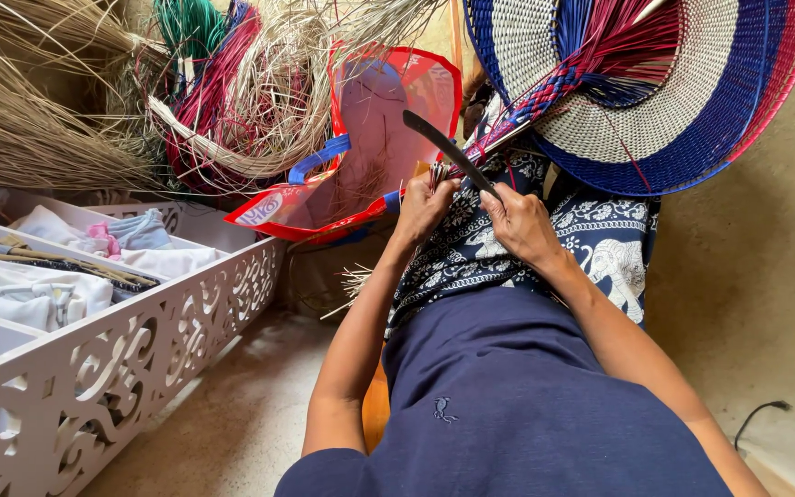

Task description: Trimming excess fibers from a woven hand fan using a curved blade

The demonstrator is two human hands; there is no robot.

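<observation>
A round woven basket piece (683,101) in white, blue and red rests on my knees at the top right, with loose red and blue strands fanning from its middle. My left hand (423,208) pinches the bundled ends of those strands (508,129) just above my lap. My right hand (519,221) grips the handle of a dark curved knife (439,143), whose blade points up and left across the strands. Both hands lie close together over my patterned blue skirt (591,239).
A red and blue plastic bag (361,138) stands open in front of my knees. Bundles of dry straw (39,101) and coloured strands (204,83) lie at the top left. A white carved shelf (140,340) with folded cloths runs along the left. A black cable (766,410) lies at the right.
</observation>
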